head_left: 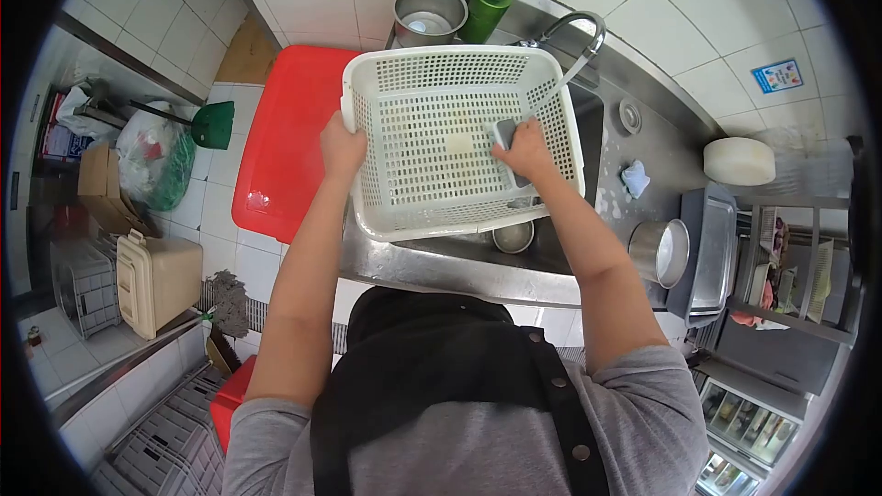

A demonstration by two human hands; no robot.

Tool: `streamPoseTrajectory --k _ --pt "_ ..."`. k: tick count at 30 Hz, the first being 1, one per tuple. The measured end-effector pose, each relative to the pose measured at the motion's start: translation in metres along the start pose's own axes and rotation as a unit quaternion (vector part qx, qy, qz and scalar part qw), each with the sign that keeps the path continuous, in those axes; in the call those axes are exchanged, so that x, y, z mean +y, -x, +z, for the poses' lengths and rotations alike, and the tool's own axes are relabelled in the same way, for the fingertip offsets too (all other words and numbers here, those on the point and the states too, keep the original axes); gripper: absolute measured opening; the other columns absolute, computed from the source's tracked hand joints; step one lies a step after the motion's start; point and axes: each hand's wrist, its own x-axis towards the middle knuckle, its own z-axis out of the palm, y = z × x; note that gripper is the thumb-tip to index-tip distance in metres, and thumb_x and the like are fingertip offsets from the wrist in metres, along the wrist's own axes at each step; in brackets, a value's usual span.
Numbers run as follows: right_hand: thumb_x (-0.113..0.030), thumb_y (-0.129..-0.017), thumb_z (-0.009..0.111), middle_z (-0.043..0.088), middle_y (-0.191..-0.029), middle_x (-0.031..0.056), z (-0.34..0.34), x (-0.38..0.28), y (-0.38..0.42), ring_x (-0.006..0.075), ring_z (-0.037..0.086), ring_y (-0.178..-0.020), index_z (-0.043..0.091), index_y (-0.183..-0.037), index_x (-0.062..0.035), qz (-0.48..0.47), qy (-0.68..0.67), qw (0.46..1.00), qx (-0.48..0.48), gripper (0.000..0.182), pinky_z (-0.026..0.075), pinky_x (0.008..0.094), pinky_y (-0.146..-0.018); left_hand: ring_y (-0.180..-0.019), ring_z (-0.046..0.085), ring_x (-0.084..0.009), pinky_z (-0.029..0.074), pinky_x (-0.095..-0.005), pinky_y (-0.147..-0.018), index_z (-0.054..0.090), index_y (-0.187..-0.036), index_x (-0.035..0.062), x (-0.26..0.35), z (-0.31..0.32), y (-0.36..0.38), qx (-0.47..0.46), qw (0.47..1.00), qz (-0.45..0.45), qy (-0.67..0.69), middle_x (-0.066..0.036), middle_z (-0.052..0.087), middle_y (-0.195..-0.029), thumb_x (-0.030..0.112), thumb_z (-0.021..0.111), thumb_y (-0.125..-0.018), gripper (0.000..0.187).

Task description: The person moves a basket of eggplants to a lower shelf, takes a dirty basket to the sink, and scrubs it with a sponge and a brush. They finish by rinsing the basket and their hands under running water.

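Observation:
A white plastic basket with slotted floor and walls rests tilted over the steel sink. My left hand is closed around its left rim. Inside, my right hand grips a grey sponge against the basket floor, near the right wall. Water runs from the curved faucet into the basket's right side. A small metal bowl shows partly below the basket's near edge, in the sink.
Behind the basket stand a steel pot and a green pump bottle. A red lid lies to the left. On the right counter are a cloth, a metal pot and a grey tub.

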Motion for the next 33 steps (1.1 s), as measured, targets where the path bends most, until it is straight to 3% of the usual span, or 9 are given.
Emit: streamPoseTrajectory --k 4,5,8,12,20,22,26,29,33 --pt "-0.045 -0.076 0.072 0.027 -0.143 0.0429 0.012 -0.013 0.001 0.0511 0.033 -0.136 0.043 -0.127 0.0214 -0.057 0.039 0.998 0.013 0.089 0.032 0.0431 -0.115 -0.093 0.067 -0.0427 0.053 -0.0485 -0.080 0.062 -0.098 -0.0036 0.003 0.001 0.000 0.001 1.000 -0.001 0.003 -0.027 0.069 -0.093 0.007 0.062 -0.076 0.024" --pt "-0.047 -0.077 0.073 0.023 -0.149 0.0396 0.015 -0.014 -0.001 0.0499 0.023 -0.142 0.041 -0.132 0.0198 -0.067 -0.001 0.997 -0.026 0.093 0.025 0.0453 -0.119 -0.093 0.067 -0.0427 0.053 -0.0485 -0.080 0.062 -0.098 -0.0036 0.003 0.001 0.001 0.003 1.000 -0.004 0.002 -0.027 0.069 -0.093 0.007 0.062 -0.076 0.024" --pt "-0.045 -0.076 0.074 0.022 -0.149 0.0399 0.018 -0.024 0.010 0.0504 0.024 -0.142 0.040 -0.132 0.0196 -0.106 0.016 0.994 0.008 0.092 0.025 0.0477 -0.119 -0.093 0.067 -0.0425 0.053 -0.0482 -0.081 0.062 -0.099 -0.0032 0.009 -0.003 0.003 0.013 1.000 -0.008 -0.004 -0.026 0.069 -0.095 0.007 0.062 -0.076 0.024" --pt "-0.047 -0.076 0.072 0.023 -0.150 0.0385 -0.003 -0.035 0.018 0.0491 0.024 -0.142 0.042 -0.132 0.0176 0.052 0.102 0.993 0.008 0.091 0.029 0.0495 -0.117 -0.093 0.067 -0.0427 0.053 -0.0483 -0.081 0.063 -0.099 -0.0027 0.004 0.000 0.001 0.011 1.000 -0.004 -0.009 -0.026 0.069 -0.095 0.007 0.063 -0.077 0.025" --pt "-0.046 -0.076 0.073 0.038 -0.141 0.0315 0.004 0.004 0.011 0.0399 0.042 -0.132 0.045 -0.128 0.0163 -0.007 -0.028 0.999 0.030 0.086 0.039 0.0403 -0.110 -0.092 0.068 -0.0427 0.053 -0.0478 -0.080 0.062 -0.097 -0.0030 0.006 0.000 0.004 0.014 1.000 0.006 0.000 -0.026 0.069 -0.094 0.007 0.064 -0.077 0.022" --pt "-0.044 -0.076 0.074 0.039 -0.139 0.0260 -0.011 -0.001 0.010 0.0362 0.044 -0.130 0.046 -0.130 0.0143 0.031 -0.051 0.997 -0.054 0.084 0.041 0.0418 -0.109 -0.091 0.068 -0.0429 0.053 -0.0477 -0.080 0.062 -0.098 -0.0035 0.006 0.000 0.004 0.016 1.000 0.010 0.002 -0.026 0.069 -0.093 0.006 0.064 -0.077 0.023" --pt "-0.043 -0.076 0.074 0.037 -0.139 0.0287 -0.009 -0.005 0.007 0.0392 0.049 -0.124 0.048 -0.127 0.0152 0.044 -0.065 0.995 -0.059 0.081 0.043 0.0417 -0.107 -0.091 0.068 -0.0429 0.053 -0.0479 -0.080 0.061 -0.098 -0.0038 0.007 0.000 0.005 0.013 1.000 0.005 0.009 -0.026 0.069 -0.093 0.007 0.065 -0.077 0.024" --pt "-0.042 -0.076 0.074 0.032 -0.141 0.0330 -0.011 -0.010 0.011 0.0452 0.046 -0.126 0.050 -0.122 0.0165 -0.003 -0.003 1.000 0.020 0.079 0.042 0.0422 -0.108 -0.091 0.068 -0.0429 0.052 -0.0483 -0.080 0.061 -0.097 -0.0040 0.007 0.000 0.004 0.016 1.000 0.000 -0.016 -0.026 0.069 -0.092 0.007 0.066 -0.077 0.024" --pt "-0.036 -0.073 0.077 0.022 -0.147 0.0382 -0.050 -0.002 0.019 0.0515 0.038 -0.133 0.049 -0.117 0.0193 -0.018 -0.163 0.967 0.197 0.076 0.038 0.0451 -0.111 -0.091 0.067 -0.0429 0.053 -0.0486 -0.080 0.061 -0.097 -0.0033 0.002 0.002 0.002 0.017 1.000 0.000 -0.021 -0.026 0.069 -0.093 0.007 0.066 -0.076 0.024"
